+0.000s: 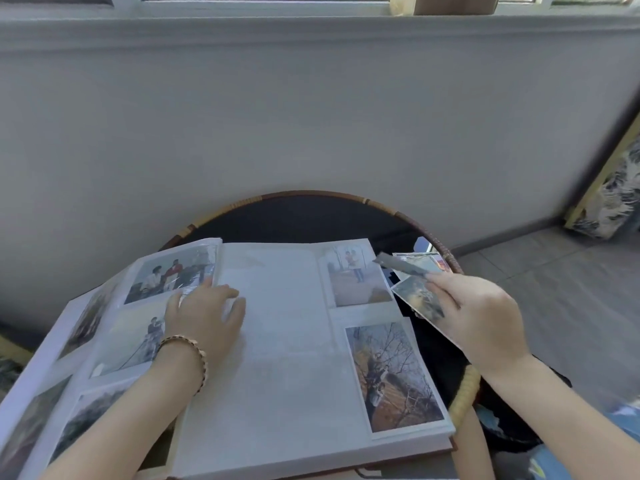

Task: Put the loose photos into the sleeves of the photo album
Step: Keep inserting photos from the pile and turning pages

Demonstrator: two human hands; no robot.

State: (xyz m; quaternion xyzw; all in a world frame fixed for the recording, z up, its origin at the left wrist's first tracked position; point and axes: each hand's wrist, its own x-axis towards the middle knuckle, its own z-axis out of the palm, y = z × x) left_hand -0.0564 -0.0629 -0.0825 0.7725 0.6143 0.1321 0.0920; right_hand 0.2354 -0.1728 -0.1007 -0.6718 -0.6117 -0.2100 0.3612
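The photo album (277, 341) lies open on the round table (429, 233), under and between the two hands, which are well apart. The left hand (204, 313) lies flat across the fold with its fingers loosely spread. Its fingertips are on the right-hand page and its palm is on the edge of the bowed left-hand leaves. I judge it is pressing those leaves down so the book does not close on this spread.

The right hand (481, 320), just off the album's right edge, pinches loose photos (415, 296) between thumb and fingers, one tilted nearly edge-on above another. Fanned like that, they can be looked over and one chosen. Just beyond this hand a few more prints (438, 261) lie on the table.

Nearest the right hand, two sleeves (391, 375) already hold pictures. The broad pale area by the left hand's fingertips looks unfilled, but it is too washed out to tell whether it has pockets.
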